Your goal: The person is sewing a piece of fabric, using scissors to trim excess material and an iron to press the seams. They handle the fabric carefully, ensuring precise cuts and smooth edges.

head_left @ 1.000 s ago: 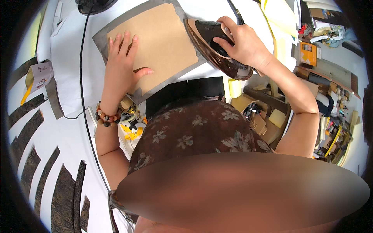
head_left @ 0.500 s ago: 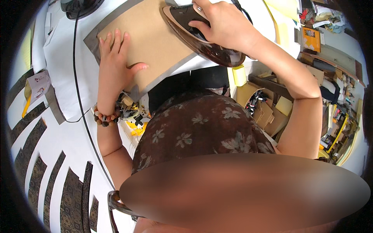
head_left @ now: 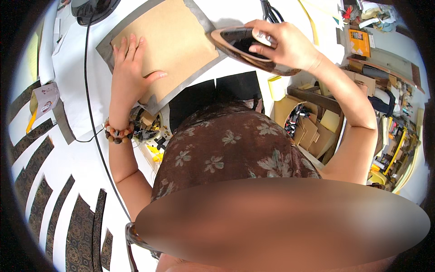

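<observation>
A rectangular sheet of tan paper or card (head_left: 176, 43) lies on a slightly larger piece of dark grey cloth (head_left: 106, 46), which shows as a border around it. My left hand (head_left: 129, 75) rests flat on the sheet's left part, fingers and thumb spread. My right hand (head_left: 290, 47) grips the handle of a dark brown and black clothes iron (head_left: 239, 41). The iron is slightly blurred and tilted, its tip pointing left by the sheet's right edge. Most of the iron's underside is hidden from view.
Patterned dark fabric strips (head_left: 81, 231) lie on the white surface at left. A black cord (head_left: 89, 99) runs down past my left arm from a dark object (head_left: 94, 9). Below the table's right edge stands a box (head_left: 312, 131) with cardboard pieces; cluttered shelves (head_left: 385, 149) are farther right.
The iron, in my right hand, has moved right off the tan sheet and turned, uncovering the sheet's right end. My left hand stays spread on the sheet.
</observation>
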`<state>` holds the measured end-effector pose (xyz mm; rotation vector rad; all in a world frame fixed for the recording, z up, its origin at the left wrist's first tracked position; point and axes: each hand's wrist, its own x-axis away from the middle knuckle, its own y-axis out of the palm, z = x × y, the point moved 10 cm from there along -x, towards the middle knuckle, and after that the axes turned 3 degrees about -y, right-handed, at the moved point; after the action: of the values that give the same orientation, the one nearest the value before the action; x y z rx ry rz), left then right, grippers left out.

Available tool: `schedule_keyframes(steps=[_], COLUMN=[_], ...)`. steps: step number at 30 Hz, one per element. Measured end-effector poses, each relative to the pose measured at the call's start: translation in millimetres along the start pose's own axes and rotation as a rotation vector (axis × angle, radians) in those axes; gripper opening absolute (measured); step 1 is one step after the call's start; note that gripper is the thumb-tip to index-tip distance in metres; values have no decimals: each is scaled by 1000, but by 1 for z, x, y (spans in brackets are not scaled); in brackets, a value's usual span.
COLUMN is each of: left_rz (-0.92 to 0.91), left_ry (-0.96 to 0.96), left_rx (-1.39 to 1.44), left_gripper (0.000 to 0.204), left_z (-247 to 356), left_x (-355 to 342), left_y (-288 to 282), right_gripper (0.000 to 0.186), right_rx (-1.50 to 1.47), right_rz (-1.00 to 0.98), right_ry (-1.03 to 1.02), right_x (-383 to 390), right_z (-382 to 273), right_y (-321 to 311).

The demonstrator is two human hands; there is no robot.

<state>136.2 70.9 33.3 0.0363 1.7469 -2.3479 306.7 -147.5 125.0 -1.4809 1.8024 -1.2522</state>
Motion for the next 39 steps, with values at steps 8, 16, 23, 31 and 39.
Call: schedule_keyframes(steps=[8,16,23,31,39], left_rz=[-52,-17,86,36,40], left_ry=[-27,7,101,32,-11], left_rx=[22,30,34,11,61], left_gripper=[102,98,96,95,98], left_z=[2,1,8,3,3], left_x=[1,3,6,-1,-1], left_y=[0,3,-12,1,-7], right_gripper=[37,36,30,47,39], right_rx=[176,180,-55,-78,-26], right_rz=[-80,-146,207,89,101], right_ry=[33,15,53,161,23], right_x=[-4,-52,-44,-44,-48], right_z=[-17,-36,-30,9,-18], right_y=[19,29,-64,-22,10])
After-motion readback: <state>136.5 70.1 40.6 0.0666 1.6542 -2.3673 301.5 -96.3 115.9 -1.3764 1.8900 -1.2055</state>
